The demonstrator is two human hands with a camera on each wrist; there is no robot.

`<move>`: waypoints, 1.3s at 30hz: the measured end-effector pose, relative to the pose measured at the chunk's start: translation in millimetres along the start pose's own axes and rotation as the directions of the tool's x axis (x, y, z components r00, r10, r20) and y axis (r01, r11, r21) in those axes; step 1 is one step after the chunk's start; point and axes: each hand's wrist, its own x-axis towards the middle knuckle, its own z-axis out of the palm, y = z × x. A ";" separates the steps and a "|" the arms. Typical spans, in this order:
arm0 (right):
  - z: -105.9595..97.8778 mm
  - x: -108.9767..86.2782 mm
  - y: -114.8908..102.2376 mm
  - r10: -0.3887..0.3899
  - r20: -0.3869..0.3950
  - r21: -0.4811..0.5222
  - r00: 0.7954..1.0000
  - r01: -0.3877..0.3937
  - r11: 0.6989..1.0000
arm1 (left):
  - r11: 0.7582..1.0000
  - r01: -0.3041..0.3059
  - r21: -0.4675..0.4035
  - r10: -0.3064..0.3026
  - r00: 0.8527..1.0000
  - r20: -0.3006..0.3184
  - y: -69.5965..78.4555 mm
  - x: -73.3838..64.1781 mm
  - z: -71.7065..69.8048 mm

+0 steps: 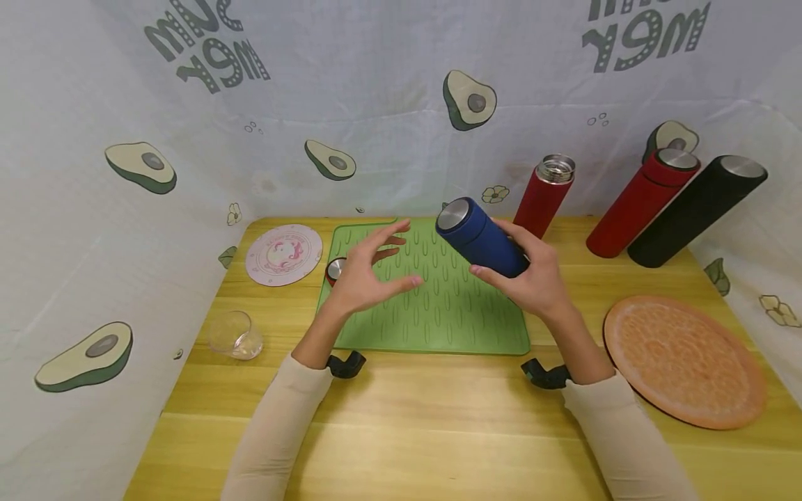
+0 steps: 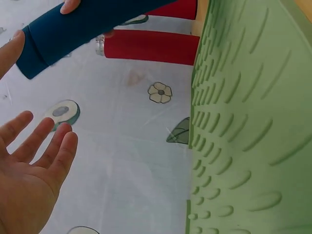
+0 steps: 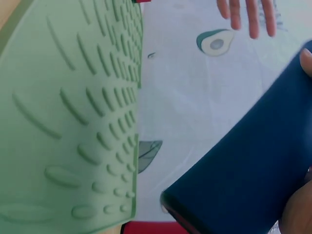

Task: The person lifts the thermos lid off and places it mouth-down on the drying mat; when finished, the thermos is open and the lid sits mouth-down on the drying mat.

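a green mat lies on the desk. left of it are a pink coaster and, nearer the person, a clear glass. a red cap with a steel top sits at the mat's left edge, partly hidden by the left hand. an open bottle, red with a bare steel neck, stands by the mat's far right corner, behind the right hand. well right of the mat stand a red bottle and a black bottle, side by side; nearer lies an orange disc.

the left hand hovers over the mat's left part, thumb and fingers spread apart. the right hand is clamped on the blue bottle, tilted above the mat's right part, its steel-topped end pointing up and left.

on the cloth behind the mat, "mer" reads in grey.
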 end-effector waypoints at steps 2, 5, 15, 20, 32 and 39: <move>2.6 0.5 -3.5 -0.032 0.038 -0.009 0.999 0.032 0.999 | 1.000 -0.024 -0.008 0.024 1.000 0.004 5.8 -1.0 1.6; 5.5 1.9 -8.1 -0.079 0.092 -0.011 0.993 0.080 0.997 | 0.998 -0.062 -0.010 0.062 0.998 0.019 13.6 -2.8 3.3; 7.3 -0.3 -16.1 -0.206 0.232 -0.011 0.951 0.215 0.977 | 0.982 -0.182 0.059 0.177 0.981 0.076 26.5 -5.8 6.0; 6.3 -1.3 -18.4 -0.225 0.285 -0.033 0.932 0.244 0.969 | 0.974 -0.225 0.042 0.218 0.969 0.119 31.2 -6.6 7.9; -3.3 -4.0 -30.3 -0.196 0.371 -0.050 0.908 0.230 0.972 | 0.954 -0.290 0.073 0.273 0.945 0.179 38.1 -11.1 3.1; -4.7 -6.4 -36.2 -0.218 0.360 -0.069 0.907 0.259 0.963 | 0.954 -0.282 0.104 0.264 0.952 0.156 43.4 -13.8 3.4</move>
